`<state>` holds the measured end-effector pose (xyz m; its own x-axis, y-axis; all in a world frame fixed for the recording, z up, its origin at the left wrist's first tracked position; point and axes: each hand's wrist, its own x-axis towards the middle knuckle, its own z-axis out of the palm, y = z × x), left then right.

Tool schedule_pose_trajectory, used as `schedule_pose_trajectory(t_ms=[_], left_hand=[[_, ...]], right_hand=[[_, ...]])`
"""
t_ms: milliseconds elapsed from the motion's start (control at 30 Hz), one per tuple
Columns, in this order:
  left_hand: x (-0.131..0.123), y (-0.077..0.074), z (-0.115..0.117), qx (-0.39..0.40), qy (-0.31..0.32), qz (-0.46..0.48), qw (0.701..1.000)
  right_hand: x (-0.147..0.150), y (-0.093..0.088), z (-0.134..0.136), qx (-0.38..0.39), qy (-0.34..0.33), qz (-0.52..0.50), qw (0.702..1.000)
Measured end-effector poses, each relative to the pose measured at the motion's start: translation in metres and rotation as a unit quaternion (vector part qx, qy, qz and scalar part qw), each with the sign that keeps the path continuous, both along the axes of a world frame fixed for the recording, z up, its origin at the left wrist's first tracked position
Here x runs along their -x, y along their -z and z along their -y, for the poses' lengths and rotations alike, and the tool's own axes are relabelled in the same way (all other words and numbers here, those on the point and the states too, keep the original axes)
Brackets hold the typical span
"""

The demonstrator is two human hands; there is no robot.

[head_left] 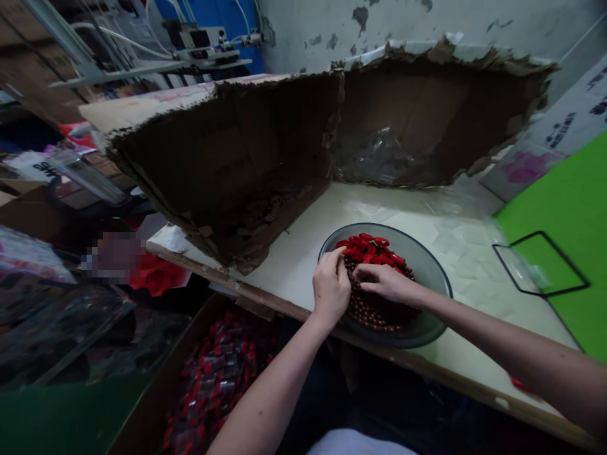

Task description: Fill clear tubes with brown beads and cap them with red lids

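A wide grey bowl (429, 268) stands at the front edge of the table. Shiny round brown beads (374, 315) fill its near part, and glossy red pieces (367, 246) are heaped towards the far side. Over the bowl's left rim my left hand (331, 285) is curled, its thumb and fingers drawn together near the red pieces. My right hand (386, 283) reaches in from the right, fingers bent and closed just above the beads. Whatever either set of fingertips holds is too small or hidden to make out.
Two torn-open cardboard boxes (279, 136) stand behind the bowl, the right one with clear plastic pieces (384, 148) inside. Below left, a carton holds many red-and-clear containers (218, 373). A green panel (569, 240) with a black wire frame (540, 294) borders the right.
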<state>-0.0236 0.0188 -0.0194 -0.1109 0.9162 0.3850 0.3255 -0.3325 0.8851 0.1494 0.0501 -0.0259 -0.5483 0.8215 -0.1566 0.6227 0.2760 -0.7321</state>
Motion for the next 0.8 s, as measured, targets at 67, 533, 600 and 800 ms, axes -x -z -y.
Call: schedule_pose_trajectory(t_ms=[67,533,600,800], left_hand=[[0.000,0.000,-0.001,0.003,-0.003,0.009,1.000],[-0.011,-0.026,0.005,0.072,0.188,0.132,0.971],[-0.016,-0.029,0.005,0.098,0.201,0.178,0.958],[-0.013,-0.047,0.008,0.188,0.257,0.264,0.910]], right_hand=[[-0.006,-0.008,0.004,0.070,0.024,-0.084,0.994],[-0.006,-0.047,0.035,0.025,0.140,-0.321,0.936],[-0.007,-0.052,0.036,0.013,0.127,-0.314,0.941],[-0.024,-0.083,0.039,-0.049,0.120,-0.255,0.958]])
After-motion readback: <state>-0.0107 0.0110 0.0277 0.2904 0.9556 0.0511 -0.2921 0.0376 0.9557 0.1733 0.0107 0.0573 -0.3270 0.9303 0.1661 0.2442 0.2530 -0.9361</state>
